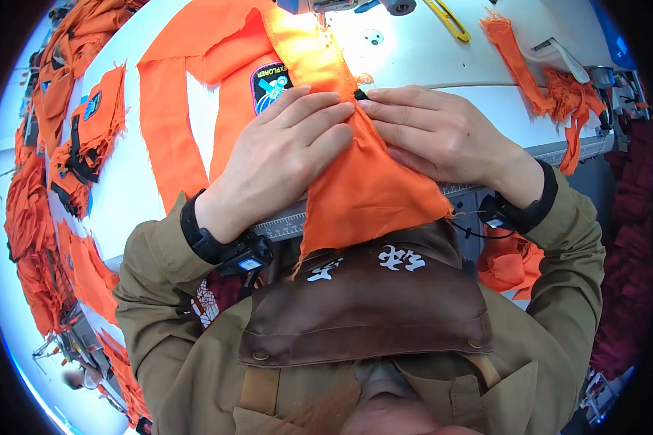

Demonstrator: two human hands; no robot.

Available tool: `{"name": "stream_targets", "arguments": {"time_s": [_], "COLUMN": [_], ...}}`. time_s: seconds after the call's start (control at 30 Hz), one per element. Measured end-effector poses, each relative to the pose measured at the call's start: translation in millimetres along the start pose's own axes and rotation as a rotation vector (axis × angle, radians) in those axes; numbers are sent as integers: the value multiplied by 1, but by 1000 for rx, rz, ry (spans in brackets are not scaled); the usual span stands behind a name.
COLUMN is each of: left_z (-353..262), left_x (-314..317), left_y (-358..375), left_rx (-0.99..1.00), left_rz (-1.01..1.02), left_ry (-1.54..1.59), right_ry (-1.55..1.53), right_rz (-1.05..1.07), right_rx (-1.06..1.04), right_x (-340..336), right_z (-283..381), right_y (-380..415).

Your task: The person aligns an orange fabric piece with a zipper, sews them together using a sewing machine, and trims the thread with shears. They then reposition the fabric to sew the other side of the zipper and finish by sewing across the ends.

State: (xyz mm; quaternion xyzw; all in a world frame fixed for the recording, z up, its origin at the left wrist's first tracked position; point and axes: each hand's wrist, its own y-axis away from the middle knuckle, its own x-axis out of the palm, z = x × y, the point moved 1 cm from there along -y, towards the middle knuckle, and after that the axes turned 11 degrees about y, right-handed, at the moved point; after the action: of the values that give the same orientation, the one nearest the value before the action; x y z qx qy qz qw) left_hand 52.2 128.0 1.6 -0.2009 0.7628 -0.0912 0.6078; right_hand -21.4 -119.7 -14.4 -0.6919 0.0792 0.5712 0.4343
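Note:
Between my hands lies a piece of orange fabric (370,192), with a stitched edge running up under the sewing machine's needle (323,32). Its lower corner hangs over the table edge towards my lap. My left hand (290,148) rests over the fabric, fingers together and bent, gripping it near the seam. A dark patch lettered EXPLORER (268,81) shows just beyond those fingers, partly covered. My right hand (442,134) pinches the fabric's right edge beside a small black piece (360,94). The right thumb is mostly hidden below the cloth.
A yellow cutter (448,20) lies right of the machine. Frayed orange strips (515,65) and white-handled scissors or snips (564,59) are at the right. More patched orange pieces (98,112) lie left. A ruler strip (283,225) follows the table's front edge, by my brown apron (370,312).

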Motion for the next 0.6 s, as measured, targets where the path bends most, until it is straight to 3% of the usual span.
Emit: {"name": "stream_targets", "arguments": {"time_s": [0.23,0.43,0.6], "left_z": [4,5,-4], "left_x": [-1,-8,2], "left_y": [2,4,0], "left_rx": [-11,-168,-29], "left_rz": [2,30,43], "left_ry": [110,305,120], "right_ry": [-62,-107,-88], "right_rz": [-8,-16,-35], "right_rx": [32,87,61], "right_x": [2,6,-2], "right_z": [-2,0,-6], "right_y": [0,1,-3]}}
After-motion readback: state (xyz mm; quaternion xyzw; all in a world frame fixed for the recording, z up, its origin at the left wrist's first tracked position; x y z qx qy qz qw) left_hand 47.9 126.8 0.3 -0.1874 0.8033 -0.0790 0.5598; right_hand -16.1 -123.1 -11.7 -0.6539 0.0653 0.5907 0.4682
